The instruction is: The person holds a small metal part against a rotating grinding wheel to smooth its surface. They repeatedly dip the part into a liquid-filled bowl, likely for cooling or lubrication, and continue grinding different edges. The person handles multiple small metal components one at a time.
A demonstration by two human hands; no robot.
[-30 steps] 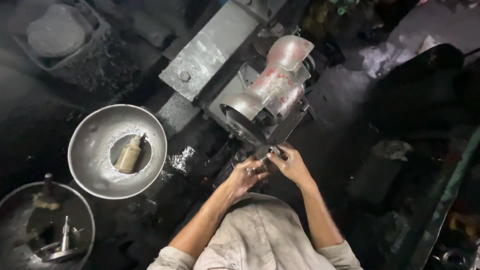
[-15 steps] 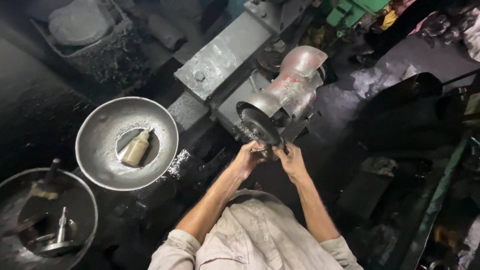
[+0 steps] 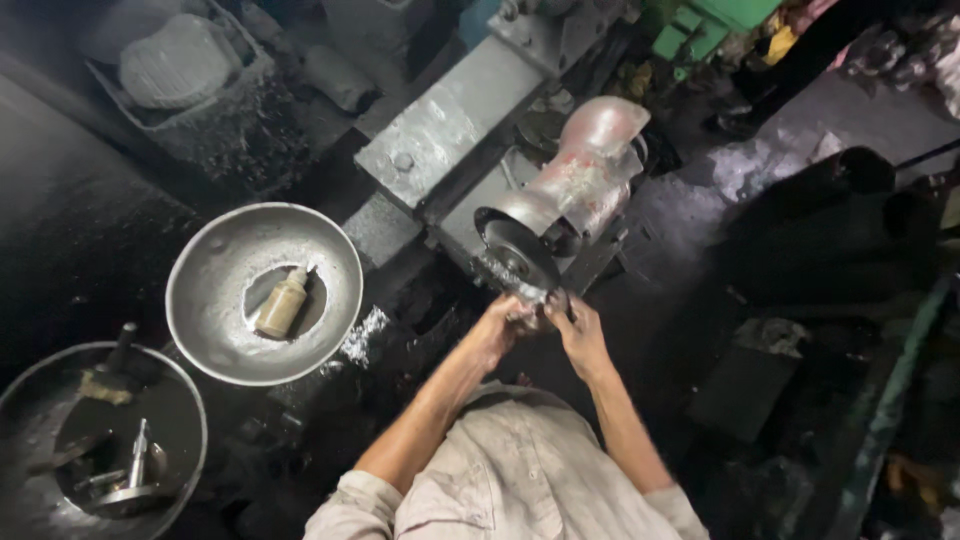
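A small metal workpiece (image 3: 531,317) is gripped by the left hand (image 3: 500,328) and the right hand (image 3: 575,335), pressed against the lower rim of the dark round grinding wheel (image 3: 518,255). Light, steady pressure is advised, fingertips kept off the wheel.

We observe a small metal workpiece (image 3: 535,312) (its exact shape is too small and dim to tell) pinched between the left hand (image 3: 497,330) and right hand (image 3: 578,335). It sits against the lower edge of the grinding wheel (image 3: 517,256), a dark round disc mounted on a silver-grey motor housing (image 3: 585,175).
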